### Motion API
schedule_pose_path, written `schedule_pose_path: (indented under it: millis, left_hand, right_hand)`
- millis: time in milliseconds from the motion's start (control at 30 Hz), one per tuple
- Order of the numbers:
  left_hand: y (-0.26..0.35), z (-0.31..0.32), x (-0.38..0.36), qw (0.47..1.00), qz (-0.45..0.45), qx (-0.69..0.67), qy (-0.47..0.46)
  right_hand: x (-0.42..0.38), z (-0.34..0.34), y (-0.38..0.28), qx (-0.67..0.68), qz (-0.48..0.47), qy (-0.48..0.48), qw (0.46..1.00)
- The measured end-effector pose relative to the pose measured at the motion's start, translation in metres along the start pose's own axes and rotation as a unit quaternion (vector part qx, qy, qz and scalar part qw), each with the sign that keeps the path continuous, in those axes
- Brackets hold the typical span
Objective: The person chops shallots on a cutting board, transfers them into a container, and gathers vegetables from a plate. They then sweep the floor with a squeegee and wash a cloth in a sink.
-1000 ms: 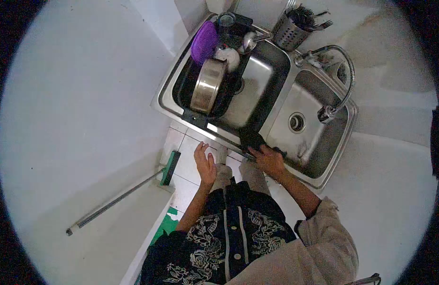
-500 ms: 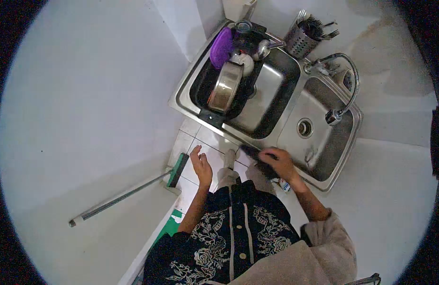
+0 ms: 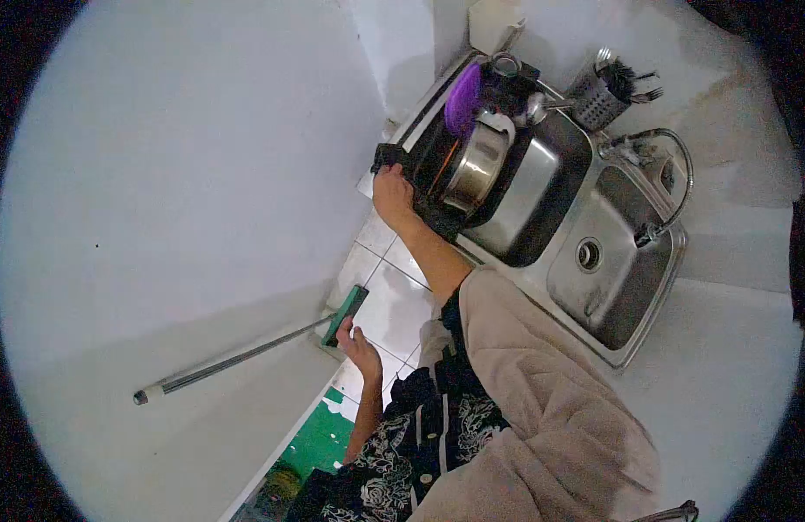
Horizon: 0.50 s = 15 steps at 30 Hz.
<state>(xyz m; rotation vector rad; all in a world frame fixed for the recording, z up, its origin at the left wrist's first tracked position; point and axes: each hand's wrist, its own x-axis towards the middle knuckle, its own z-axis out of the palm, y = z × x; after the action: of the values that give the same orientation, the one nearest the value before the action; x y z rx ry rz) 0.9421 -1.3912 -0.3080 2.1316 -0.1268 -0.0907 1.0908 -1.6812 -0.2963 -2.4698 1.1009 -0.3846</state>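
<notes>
My right hand (image 3: 392, 196) reaches across to the left corner of the steel sink, its fingers closed on a dark cloth (image 3: 389, 157) at the sink's edge. Lower down, my left hand (image 3: 360, 351) hangs over the tiled floor with its fingers apart, holding nothing; in the view it overlaps the end of a green squeegee head (image 3: 345, 315). Just right of my right hand, a steel pot (image 3: 481, 165) lies tilted in a black rack (image 3: 437, 152), beside a purple round item (image 3: 462, 98) and a ladle (image 3: 536, 108).
The sink's left basin (image 3: 529, 204) and right basin (image 3: 607, 287) lie to the right, with a hose faucet (image 3: 684, 174) above them. A perforated cutlery holder (image 3: 597, 103) stands at the back. The squeegee's pole (image 3: 246, 354) leans along the left wall.
My right hand has moved up and left with the dark cloth, from the sink's front edge to its left corner. My left hand is lower. The view has shifted, so the sink appears further right.
</notes>
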Motion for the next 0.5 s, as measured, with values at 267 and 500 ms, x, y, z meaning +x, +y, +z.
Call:
schedule_pose_path:
  millis: [267, 500]
  left_hand:
    - [-0.016, -0.009, 0.003, 0.999, -0.041, 0.010, 0.020]
    - [0.035, 0.017, 0.021, 0.998, 0.044, -0.009, -0.046]
  right_hand:
    - [-0.024, -0.026, -0.011, -0.046, -0.091, -0.116, 0.988]
    - [-0.060, -0.088, -0.016, -0.036, -0.138, -0.157, 0.977]
